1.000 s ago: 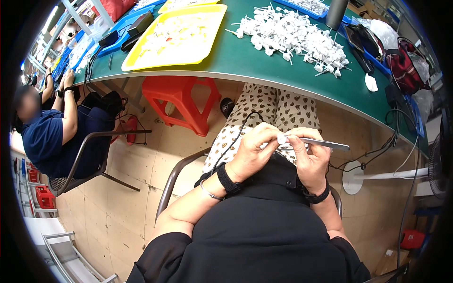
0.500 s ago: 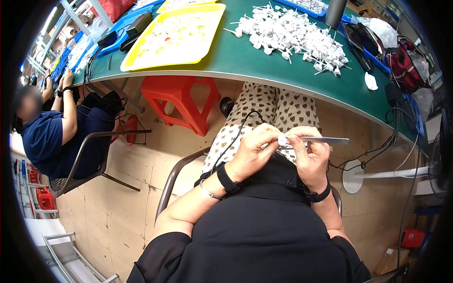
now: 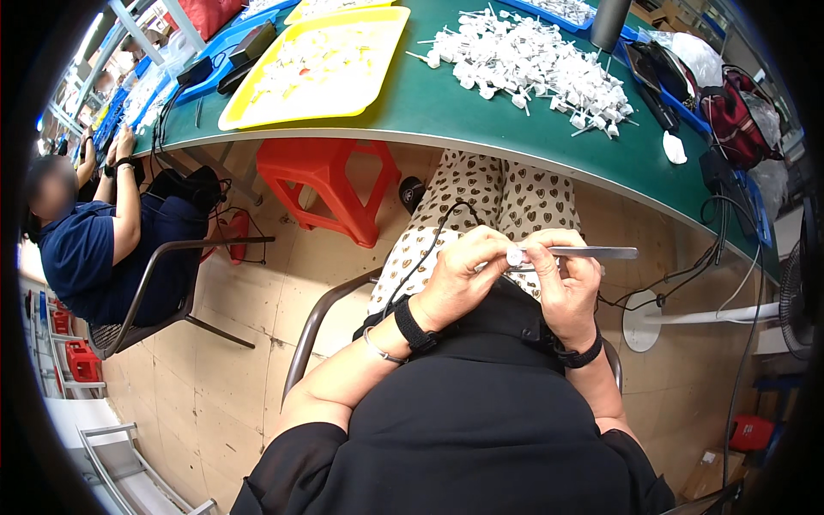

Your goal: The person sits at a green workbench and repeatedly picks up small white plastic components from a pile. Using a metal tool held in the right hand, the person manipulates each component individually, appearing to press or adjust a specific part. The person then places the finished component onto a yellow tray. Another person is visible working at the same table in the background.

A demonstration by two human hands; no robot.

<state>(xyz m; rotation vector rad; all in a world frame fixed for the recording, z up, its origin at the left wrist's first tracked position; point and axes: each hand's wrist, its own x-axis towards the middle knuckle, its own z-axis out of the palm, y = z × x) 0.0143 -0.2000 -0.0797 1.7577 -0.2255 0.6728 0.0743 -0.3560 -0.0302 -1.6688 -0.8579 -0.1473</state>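
Above my lap, both hands meet at a small white plastic part (image 3: 515, 256) with a round end facing up. My left hand (image 3: 462, 276) pinches this part between thumb and fingers. In my right hand (image 3: 565, 287) is a slim, flat metal tool (image 3: 605, 252), its broad end sticking out to the right. The tool's working tip lies hidden behind the thumb, close to the white part, so its exact kind cannot be made out. On the green table (image 3: 395, 112) ahead lies a large heap of similar white parts with thin stems (image 3: 532, 64).
A yellow tray (image 3: 343, 103) with small pieces sits left of the heap. Blue trays, a dark cylinder (image 3: 610, 21) and a plaid bag (image 3: 742, 120) stand farther back. A red stool (image 3: 313, 176) is under the table. A co-worker (image 3: 94, 236) sits at left; a fan (image 3: 798, 292) is at right.
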